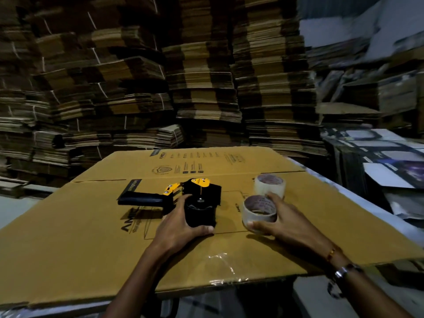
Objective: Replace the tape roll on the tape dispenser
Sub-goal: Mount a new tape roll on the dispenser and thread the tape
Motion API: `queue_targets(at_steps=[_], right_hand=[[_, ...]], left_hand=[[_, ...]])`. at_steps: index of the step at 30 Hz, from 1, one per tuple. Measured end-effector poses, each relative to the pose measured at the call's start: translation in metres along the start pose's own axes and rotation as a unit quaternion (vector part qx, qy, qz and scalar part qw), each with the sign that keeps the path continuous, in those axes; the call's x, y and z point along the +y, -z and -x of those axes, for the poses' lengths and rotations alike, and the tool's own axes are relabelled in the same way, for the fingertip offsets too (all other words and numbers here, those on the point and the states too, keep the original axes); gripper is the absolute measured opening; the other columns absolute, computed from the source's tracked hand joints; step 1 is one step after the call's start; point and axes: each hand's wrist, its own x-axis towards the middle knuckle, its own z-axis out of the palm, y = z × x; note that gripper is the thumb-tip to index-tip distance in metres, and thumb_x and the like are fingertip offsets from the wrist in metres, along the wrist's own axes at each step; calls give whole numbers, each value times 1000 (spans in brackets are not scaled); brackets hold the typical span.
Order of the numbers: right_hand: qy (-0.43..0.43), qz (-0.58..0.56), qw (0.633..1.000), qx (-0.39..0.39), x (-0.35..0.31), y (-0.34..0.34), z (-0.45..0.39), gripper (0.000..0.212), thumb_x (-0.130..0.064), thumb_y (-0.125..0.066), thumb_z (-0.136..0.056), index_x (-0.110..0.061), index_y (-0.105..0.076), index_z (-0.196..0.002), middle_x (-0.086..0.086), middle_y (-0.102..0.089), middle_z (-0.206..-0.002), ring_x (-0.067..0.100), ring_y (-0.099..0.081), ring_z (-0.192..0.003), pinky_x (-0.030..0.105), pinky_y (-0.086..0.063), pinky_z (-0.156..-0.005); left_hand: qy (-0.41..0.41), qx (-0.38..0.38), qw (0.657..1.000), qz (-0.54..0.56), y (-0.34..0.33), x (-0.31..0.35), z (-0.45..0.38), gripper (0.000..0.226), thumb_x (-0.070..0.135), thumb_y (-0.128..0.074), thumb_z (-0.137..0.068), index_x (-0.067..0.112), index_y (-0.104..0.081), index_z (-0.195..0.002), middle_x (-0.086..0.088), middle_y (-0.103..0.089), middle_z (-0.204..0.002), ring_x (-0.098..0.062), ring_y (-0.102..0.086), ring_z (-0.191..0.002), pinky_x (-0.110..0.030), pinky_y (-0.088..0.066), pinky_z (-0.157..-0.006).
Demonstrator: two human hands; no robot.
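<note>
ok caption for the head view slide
Left hand steadies the tape dispenser while right hand grips a tape roll on flattened cardboard.

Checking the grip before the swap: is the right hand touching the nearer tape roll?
Touching. The head view shows the right hand fingers wrapped against the nearer tape roll wall.

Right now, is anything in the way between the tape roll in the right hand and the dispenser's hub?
Nothing visible. The right hand holds a tape roll just right of the dispenser, with only bare cardboard between them. The left hand grips the dispenser's near side, not that gap.
</note>
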Motion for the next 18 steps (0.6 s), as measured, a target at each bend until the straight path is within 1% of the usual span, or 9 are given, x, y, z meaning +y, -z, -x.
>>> queue_targets(at_steps=[2, 3, 4, 6, 8, 10, 12, 15, 18], right_hand=[[3, 9, 1000, -1, 8, -3, -3, 124, -95, -56, -56, -25, -26, -154, -7, -38, -156, 17, -40, -140, 44, -38, -113], [1, -13, 1000, 7, 10, -3, -5, 118, -95, -52, -60, -26, -31, -153, -9, -41, -154, 17, -43, -138, 44, -40, -111], [-6, -44, 999, 23, 12, -2, -7, 110, -96, -47, -63, -27, -39, -149, -10, -47, -149, 16, -48, -133, 43, -44, -108], [-7, -115, 991, 69, 18, 3, -16, 92, -95, -39, -70, -30, -59, -131, -9, -63, -131, 15, -61, -116, 44, -52, -97], [-17, -176, 975, 133, 28, 6, -30, 79, -91, -42, -74, -30, -68, -116, -8, -70, -114, 16, -65, -105, 46, -55, -91], [-54, -161, 963, 208, 42, 7, -46, 75, -84, -54, -74, -27, -62, -123, -2, -64, -123, 19, -62, -109, 47, -54, -93], [-87, -124, 961, 230, 54, 9, -62, 86, -71, -66, -75, -19, -46, -140, 6, -50, -139, 26, -56, -118, 49, -52, -97], [-107, -148, 969, 164, 62, 13, -84, 105, -54, -80, -73, -17, -24, -153, 9, -29, -155, 32, -44, -133, 49, -45, -106], [-113, -164, 973, 118, 69, 15, -101, 122, -51, -87, -63, -21, -13, -156, 6, -23, -160, 30, -37, -140, 50, -41, -110]], left_hand=[[-3, 2, 1000, -2, -1, -1, -4, 122, 79, -73, -41, 42, -22, -145, 2, -48, -145, -26, -44, -133, -50, -43, -107], [-4, 2, 1000, -2, -1, -3, -6, 122, 79, -73, -41, 42, -22, -145, 2, -48, -145, -26, -45, -133, -50, -43, -107], [-5, 0, 1000, -3, -1, -4, -8, 123, 80, -74, -40, 42, -22, -145, 2, -48, -144, -27, -45, -133, -51, -44, -106], [-7, -1, 1000, -1, -1, -6, -13, 123, 81, -74, -39, 43, -23, -144, 3, -49, -143, -26, -46, -132, -50, -45, -105], [-12, -1, 1000, -2, -1, -7, -18, 123, 82, -74, -38, 43, -24, -144, 4, -49, -142, -25, -47, -131, -48, -45, -105], [-16, -2, 1000, -3, -1, -8, -23, 124, 84, -73, -37, 44, -24, -143, 4, -49, -141, -24, -47, -130, -47, -45, -106], [-19, -5, 1000, -1, -1, -10, -28, 126, 86, -73, -35, 44, -24, -143, 4, -49, -142, -23, -47, -131, -47, -45, -106], [-17, -5, 1000, -1, -1, -11, -36, 128, 85, -74, -34, 43, -23, -145, 3, -47, -144, -25, -44, -133, -48, -43, -108], [-25, -2, 1000, -1, -2, -10, -41, 124, 78, -75, -37, 39, -27, -145, 4, -49, -141, -22, -47, -131, -43, -44, -107]])
